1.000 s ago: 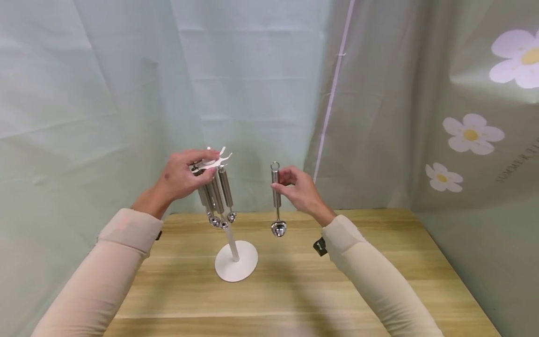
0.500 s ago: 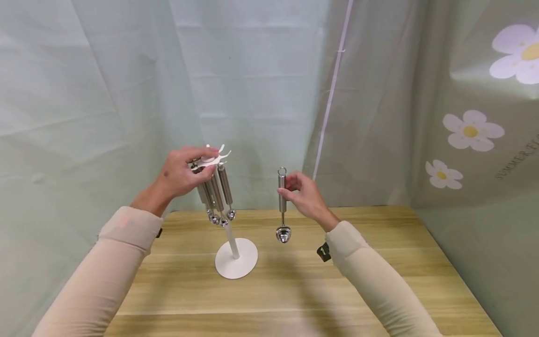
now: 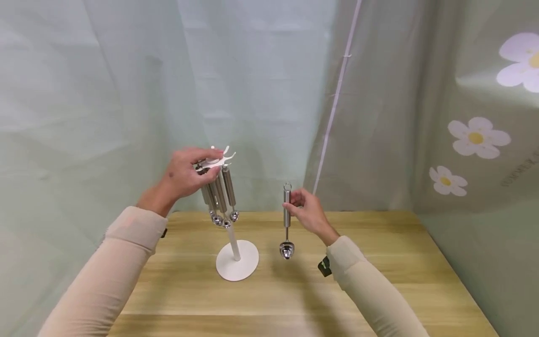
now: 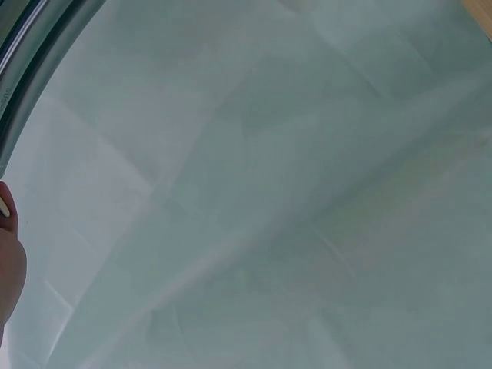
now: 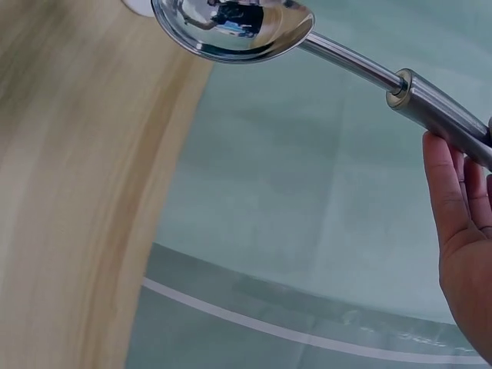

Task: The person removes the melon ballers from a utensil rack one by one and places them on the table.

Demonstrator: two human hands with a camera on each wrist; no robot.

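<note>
Wooden table (image 3: 379, 281) below: right hand (image 3: 309, 213) pinches steel scoop (image 3: 287, 220) hanging vertical, bowl down, just right of white stand (image 3: 236, 262), whose hook crown left hand (image 3: 185, 175) grips.

Stand (image 3: 236, 264) on table (image 3: 379, 281), near far edge. Left hand (image 3: 185, 175) at stand's top, 12 o'clock of base. Scoop (image 3: 287, 220) in right hand (image 3: 309, 213), 3 o'clock of stand, above table.

Silver spoon (image 3: 287, 224), white stand (image 3: 237, 262), daisy-print green curtain (image 3: 463, 117)
</note>
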